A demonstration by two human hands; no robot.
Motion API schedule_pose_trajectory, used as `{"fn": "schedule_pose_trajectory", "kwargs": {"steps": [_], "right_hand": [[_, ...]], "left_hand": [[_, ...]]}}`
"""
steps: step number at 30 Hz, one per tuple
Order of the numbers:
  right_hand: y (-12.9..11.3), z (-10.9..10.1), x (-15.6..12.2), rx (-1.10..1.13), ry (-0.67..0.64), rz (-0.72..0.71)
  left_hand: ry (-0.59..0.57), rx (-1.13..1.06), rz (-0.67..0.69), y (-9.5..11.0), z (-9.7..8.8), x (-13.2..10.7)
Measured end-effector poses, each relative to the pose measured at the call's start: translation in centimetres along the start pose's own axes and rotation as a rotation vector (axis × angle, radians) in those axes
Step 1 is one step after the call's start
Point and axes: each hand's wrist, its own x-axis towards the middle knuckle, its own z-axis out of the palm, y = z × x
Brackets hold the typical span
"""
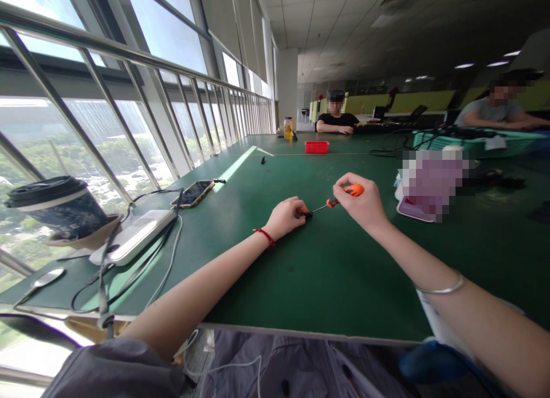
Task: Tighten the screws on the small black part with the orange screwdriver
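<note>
My right hand (360,200) grips the orange and black handle of a screwdriver (354,189), its fingers closed round the grip. The thin metal shaft slants down to the left. At its tip is a small black part (307,214), which my left hand (289,216) pinches against the green tabletop (296,289). Whether the tip sits in a screw is too small to tell. My left fingers hide much of the black part.
On the left are a phone (193,193), a white power bank (135,236) with cables and a lidded cup (58,209). A red tray (317,147), a jar (288,129) and a teal basket (476,145) stand farther back. Two people sit beyond.
</note>
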Motion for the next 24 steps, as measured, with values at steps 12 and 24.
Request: {"fn": "schedule_pose_trajectory", "kwargs": {"steps": [12, 24], "right_hand": [[1.4, 1.7, 4.0, -0.148, -0.031, -0.091], [2.1, 1.8, 2.0, -0.158, 0.122, -0.028]], "left_hand": [[-0.051, -0.055, 0.079, -2.8, -0.4, 3.2], [0.033, -0.219, -0.003, -3.8, 0.7, 3.2]]}}
